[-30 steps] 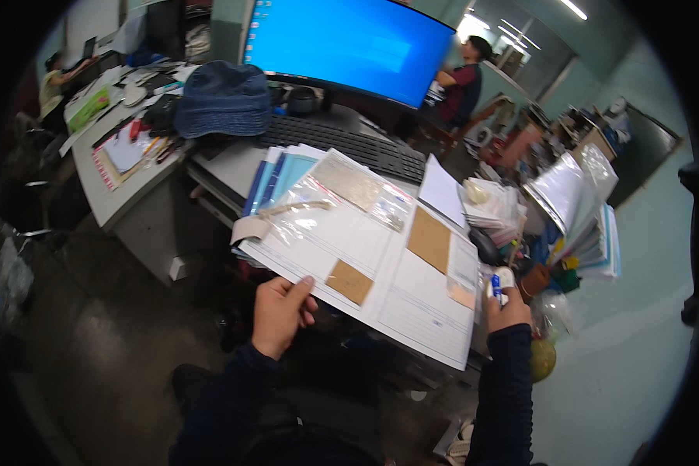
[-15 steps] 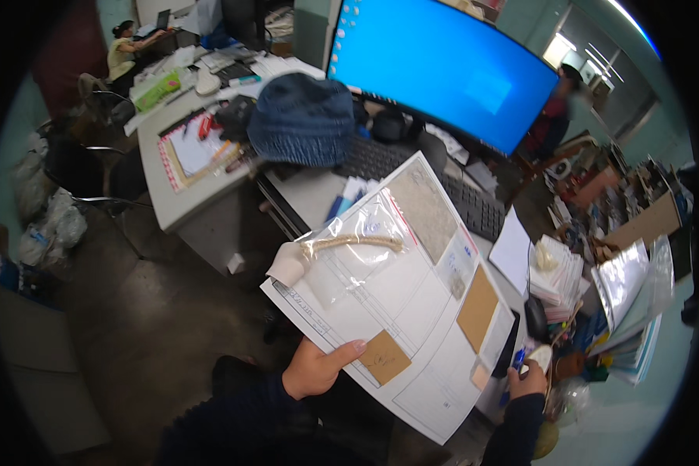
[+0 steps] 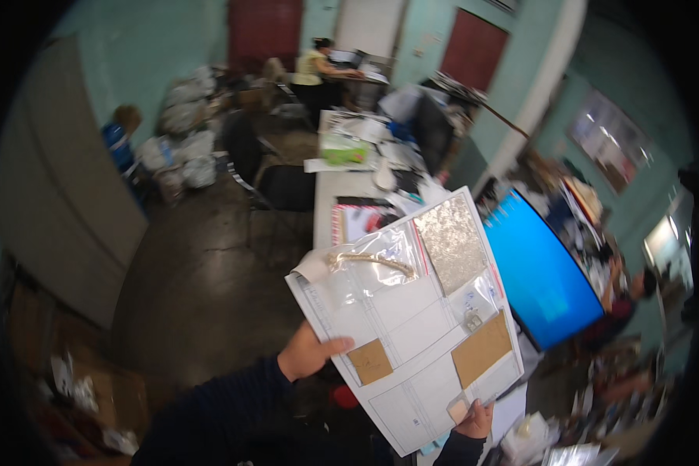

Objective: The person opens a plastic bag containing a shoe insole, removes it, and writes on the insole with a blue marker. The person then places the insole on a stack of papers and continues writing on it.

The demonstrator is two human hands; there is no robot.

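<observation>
A white printed sheet is held up in front of me, tilted. My left hand grips its left edge, thumb on top beside a small brown card. At the lower right edge my right hand closes on the sheet, next to a small beige swatch. On the sheet are a clear bag with a braided tan cord, a shimmery beige swatch, a larger brown card and another small clear bag. A pale curved piece sits at the upper left corner.
Behind the sheet stands a cluttered white desk, with a lit blue monitor to its right. A black chair is left of the desk. One person sits at the back; another is at the right. Stuffed plastic bags line the wall.
My view has swung left, bringing in the chair and back wall. My right hand, earlier beside the sheet with something blue, is now on its lower right edge. My left hand keeps its grip.
</observation>
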